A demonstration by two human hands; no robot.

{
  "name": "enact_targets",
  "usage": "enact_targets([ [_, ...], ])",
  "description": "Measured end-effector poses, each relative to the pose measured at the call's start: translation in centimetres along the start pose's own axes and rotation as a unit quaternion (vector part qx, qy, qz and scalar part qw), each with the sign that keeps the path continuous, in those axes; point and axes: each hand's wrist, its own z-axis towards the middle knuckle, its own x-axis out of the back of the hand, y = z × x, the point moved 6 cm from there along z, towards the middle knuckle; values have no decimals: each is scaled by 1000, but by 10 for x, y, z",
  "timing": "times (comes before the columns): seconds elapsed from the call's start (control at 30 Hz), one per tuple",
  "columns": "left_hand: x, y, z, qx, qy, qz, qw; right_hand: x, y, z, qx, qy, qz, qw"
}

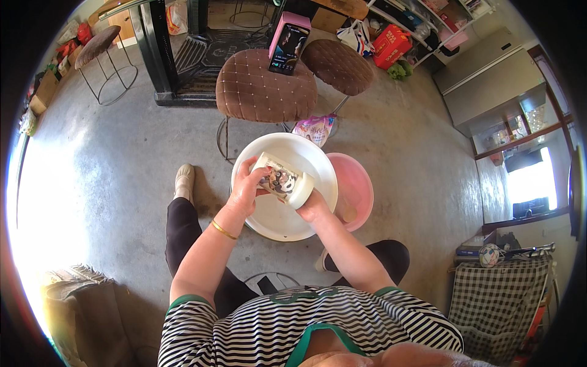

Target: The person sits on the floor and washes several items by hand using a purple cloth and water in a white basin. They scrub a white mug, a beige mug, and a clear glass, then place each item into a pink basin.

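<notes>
My left hand (247,183) is wrapped around the body of a cream-coloured cup (279,178) printed with a panda, the thumb lying on the print. The cup is tilted, its white end (301,191) pointing down and to the right. At that end my right hand (314,206) holds the cup from below; its fingers are hidden, and I cannot tell whether any reach inside. Both hands are above a large white basin (279,227) on the floor. Partly behind its right side stands a pink basin (362,188), with a small pale yellowish object (349,214) in it.
Beyond the basins, a phone (290,48) leans against a pink box (293,19) on a brown padded stool (263,87). A second stool (339,66) stands behind it. A printed plastic pouch (316,129) lies near the white basin. A black metal frame (158,55) rises at the back left.
</notes>
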Motion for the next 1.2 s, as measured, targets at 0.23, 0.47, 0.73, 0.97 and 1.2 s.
enact_targets([
  [0.23, -5, 34, -11, -207, 29, 266, 941, 21, 0, 11, 35, 88, -197, 976],
  [0.47, -16, 51, -31, -283, 48, 465, 837, 42, -41, 26, 296, 114, -644, 696],
  [0.73, -21, 34, -22, -274, 32, 542, 794, 101, 0, 77, 148, 188, -152, 959],
  [0.97, -23, 22, -16, -245, 53, 547, 799, 4, -38, 38, -54, -51, 92, 993],
  [1.2, -38, 20, -15, -269, 16, 548, 792, -78, -71, -14, 17, -48, -253, 966],
])
